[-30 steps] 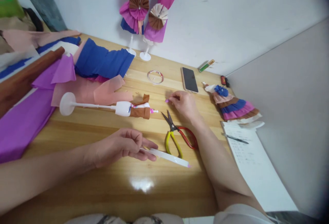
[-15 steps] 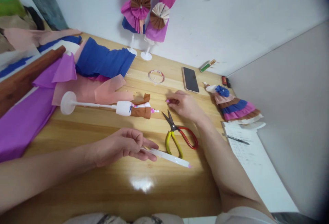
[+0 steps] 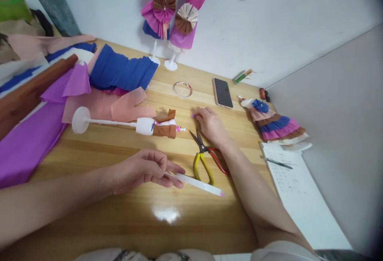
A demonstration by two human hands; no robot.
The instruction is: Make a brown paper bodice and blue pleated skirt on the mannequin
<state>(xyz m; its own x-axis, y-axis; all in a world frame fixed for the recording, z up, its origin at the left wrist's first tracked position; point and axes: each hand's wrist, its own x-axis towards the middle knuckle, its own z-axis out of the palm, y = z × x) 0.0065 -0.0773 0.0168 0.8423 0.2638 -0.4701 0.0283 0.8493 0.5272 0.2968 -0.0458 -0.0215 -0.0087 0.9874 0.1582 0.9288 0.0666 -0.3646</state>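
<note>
My left hand [image 3: 140, 171] pinches a long white strip [image 3: 199, 184] with a pink tip, holding it low over the wooden table [image 3: 119, 217]. My right hand [image 3: 211, 124] rests on the table farther back, fingers curled down around something small and pink that I cannot make out. Yellow and red handled scissors [image 3: 206, 157] lie just under that wrist, blades partly apart. A white doll stand [image 3: 125, 124] lies on its side to the left, its body wrapped in brown crepe paper [image 3: 164, 130].
Sheets of purple, blue and pink crepe paper [image 3: 89, 89] and a brown roll [image 3: 32, 89] cover the left. Two dressed paper dolls [image 3: 172, 13] stand at the wall. A tape ring [image 3: 182, 89], phone [image 3: 222, 92], a finished doll dress [image 3: 273, 123], and a paper with pen [image 3: 287, 173] lie right.
My right hand slid a little toward me and left on the table, its fingers closing down over the small pink piece. My left hand and the strip stayed still.
</note>
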